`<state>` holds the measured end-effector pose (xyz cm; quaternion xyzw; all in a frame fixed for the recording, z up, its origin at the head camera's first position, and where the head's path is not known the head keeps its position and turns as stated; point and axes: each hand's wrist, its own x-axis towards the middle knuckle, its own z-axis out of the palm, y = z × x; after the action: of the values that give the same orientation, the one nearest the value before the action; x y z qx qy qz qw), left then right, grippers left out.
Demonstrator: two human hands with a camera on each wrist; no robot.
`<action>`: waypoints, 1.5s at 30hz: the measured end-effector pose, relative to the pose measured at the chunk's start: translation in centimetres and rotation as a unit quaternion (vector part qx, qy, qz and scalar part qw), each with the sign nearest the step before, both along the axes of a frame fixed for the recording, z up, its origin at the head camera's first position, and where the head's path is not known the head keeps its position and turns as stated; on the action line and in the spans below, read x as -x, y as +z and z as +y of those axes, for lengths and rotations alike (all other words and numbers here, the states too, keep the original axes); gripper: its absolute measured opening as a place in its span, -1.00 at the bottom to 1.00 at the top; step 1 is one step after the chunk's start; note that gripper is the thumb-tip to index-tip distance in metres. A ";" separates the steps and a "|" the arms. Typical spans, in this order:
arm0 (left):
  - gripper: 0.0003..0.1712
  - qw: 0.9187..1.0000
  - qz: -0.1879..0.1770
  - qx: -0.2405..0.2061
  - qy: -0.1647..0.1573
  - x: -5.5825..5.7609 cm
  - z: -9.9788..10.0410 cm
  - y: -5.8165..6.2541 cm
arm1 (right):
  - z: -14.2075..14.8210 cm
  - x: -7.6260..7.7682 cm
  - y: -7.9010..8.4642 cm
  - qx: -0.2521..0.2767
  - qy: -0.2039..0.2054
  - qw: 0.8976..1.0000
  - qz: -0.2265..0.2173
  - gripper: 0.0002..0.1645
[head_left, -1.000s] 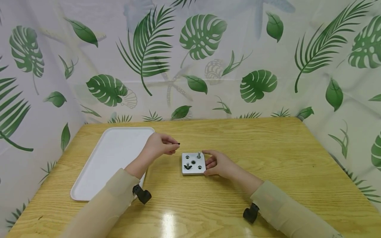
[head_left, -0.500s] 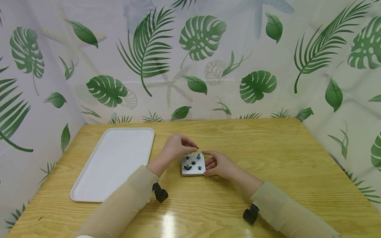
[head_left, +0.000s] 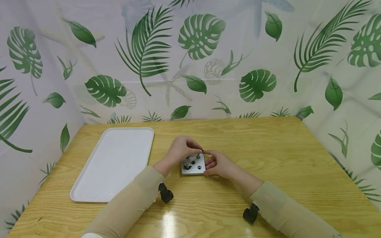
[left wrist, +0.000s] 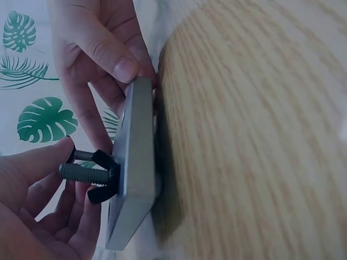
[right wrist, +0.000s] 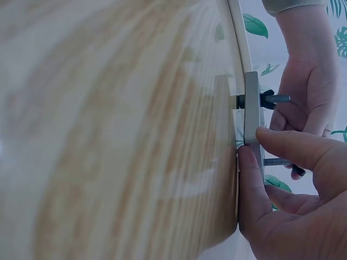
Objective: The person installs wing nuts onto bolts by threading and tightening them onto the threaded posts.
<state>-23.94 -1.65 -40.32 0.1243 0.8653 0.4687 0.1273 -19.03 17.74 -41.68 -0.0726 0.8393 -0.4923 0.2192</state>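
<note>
A square silver metal plate (head_left: 193,171) with several holes stands slightly raised off the table on the bolt heads beneath it. Two threaded bolts stick up from it. On the near-left bolt (left wrist: 87,173) sits a black wing nut (left wrist: 104,177). My left hand (head_left: 183,148) reaches over the plate and pinches a small black piece, apparently another wing nut (right wrist: 297,171), at the tip of the far-right bolt (right wrist: 277,162). Fingers hide most of that piece. My right hand (head_left: 218,163) grips the plate's right edge between thumb and fingers.
A white tray (head_left: 110,165) lies to the left on the wooden table (head_left: 268,148). A leaf-patterned cloth (head_left: 190,66) hangs behind the table and along its sides. Each wrist carries a small black camera (head_left: 165,193).
My left hand has moved right, from beside the tray to above the plate, carrying the black wing nut to the far-right bolt's tip. The right hand keeps its grip on the plate.
</note>
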 end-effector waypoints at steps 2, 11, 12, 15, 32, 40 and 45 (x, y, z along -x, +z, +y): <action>-0.89 1.000 0.000 -0.001 -0.007 0.0 0.0 -0.2 | 0.0 0.0 0.0 -0.002 -0.002 1.000 0.000 0.03; -0.88 1.000 -0.002 0.007 -0.022 0.1 -0.2 -0.6 | 0.0 -0.1 0.0 -0.006 -0.002 1.000 0.003 0.03; -0.88 1.000 -0.003 0.008 -0.022 0.1 -0.2 -0.6 | 0.0 -0.1 0.0 -0.006 -0.002 1.000 0.003 0.03; -0.88 1.000 -0.005 0.002 -0.019 0.0 -0.3 -0.6 | 0.0 -0.1 0.0 -0.001 -0.003 1.000 0.003 0.03; -0.83 0.998 -0.050 -0.029 -0.016 -0.1 -0.7 -0.4 | 0.0 0.1 0.1 0.001 -0.007 1.000 -0.005 0.02; -0.81 0.998 -0.054 -0.025 -0.026 0.0 -0.9 -0.3 | 0.0 0.1 -0.1 0.008 -0.006 1.000 -0.005 0.03; -0.80 0.998 -0.049 -0.018 -0.038 0.0 -0.9 -0.3 | 0.0 0.2 -0.1 0.008 -0.007 1.000 -0.006 0.03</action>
<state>-23.99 -2.56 -40.58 0.1363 0.8442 0.4844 0.1849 -19.21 17.78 -41.82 -0.0658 0.8346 -0.5008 0.2198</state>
